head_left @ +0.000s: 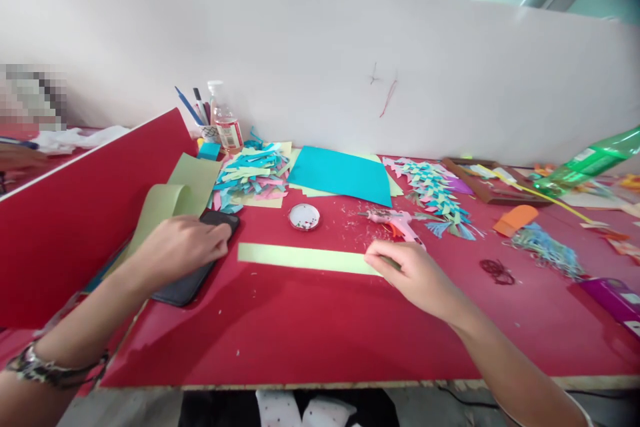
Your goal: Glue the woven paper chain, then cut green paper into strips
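My left hand (pixel 183 245) rests with curled fingers on a black phone (pixel 193 280) at the table's left edge, beside curled light green paper (pixel 173 203). My right hand (pixel 413 273) pinches the right end of a long light green paper strip (pixel 305 257) that lies flat on the red table (pixel 300 333). A pink glue gun (pixel 397 221) lies just behind my right hand.
Behind are a blue paper sheet (pixel 343 175), a pile of cut paper pieces (pixel 250 177), a small round tin (pixel 304 217), a woven paper piece (pixel 437 193), a bottle (pixel 226 121) and pens (pixel 197 107). A green plastic bottle (pixel 590 163) lies at the right. A red divider (pixel 75 213) stands at the left.
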Demonstrator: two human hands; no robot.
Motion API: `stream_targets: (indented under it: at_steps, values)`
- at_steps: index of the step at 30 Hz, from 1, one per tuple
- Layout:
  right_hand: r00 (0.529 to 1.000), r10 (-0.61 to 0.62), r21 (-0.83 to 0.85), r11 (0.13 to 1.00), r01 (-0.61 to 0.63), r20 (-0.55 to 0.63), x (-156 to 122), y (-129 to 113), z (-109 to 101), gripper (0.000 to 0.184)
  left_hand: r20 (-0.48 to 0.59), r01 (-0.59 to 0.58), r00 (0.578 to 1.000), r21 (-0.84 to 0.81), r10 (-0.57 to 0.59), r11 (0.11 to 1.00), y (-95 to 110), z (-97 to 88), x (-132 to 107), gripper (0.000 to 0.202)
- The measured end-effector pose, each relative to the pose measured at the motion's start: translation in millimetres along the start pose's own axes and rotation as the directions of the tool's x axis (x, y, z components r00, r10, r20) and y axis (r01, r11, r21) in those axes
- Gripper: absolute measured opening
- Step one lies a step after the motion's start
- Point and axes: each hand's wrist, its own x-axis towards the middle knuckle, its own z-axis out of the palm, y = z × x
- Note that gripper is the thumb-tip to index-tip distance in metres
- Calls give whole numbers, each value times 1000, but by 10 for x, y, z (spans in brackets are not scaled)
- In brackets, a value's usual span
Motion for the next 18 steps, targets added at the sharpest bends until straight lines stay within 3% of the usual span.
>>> stream_targets:
  at_steps: [2, 4, 7, 9, 14, 18]
  values:
    - [1000, -16, 0, 1000, 16, -17, -3, 10, 3, 26, 6, 169, 986, -24, -168, 985, 22, -71, -2, 29]
    - [997, -72, 20, 997, 72, 9, 26, -28, 42, 24, -19, 223, 973, -175, -230, 959, 145, -162, 68, 27]
    - [982, -184, 11, 983, 184, 49, 102, -126, 109, 22, -94, 47, 991, -427, -96, 903, 416, -263, 235, 33]
    - [970, -243, -17, 970, 243, 28, 142, -176, 121, 22, -56, -40, 998, -519, 13, 854, 575, -279, 324, 32]
    - [936, -349, -146, 930, 338, -52, 159, -237, 118, 19, 16, -28, 999, -604, 47, 797, 767, -223, 397, 35]
    - [900, -424, -274, 881, 385, -101, 170, -331, 266, 14, 119, 14, 987, -721, 104, 693, 843, -214, 431, 32]
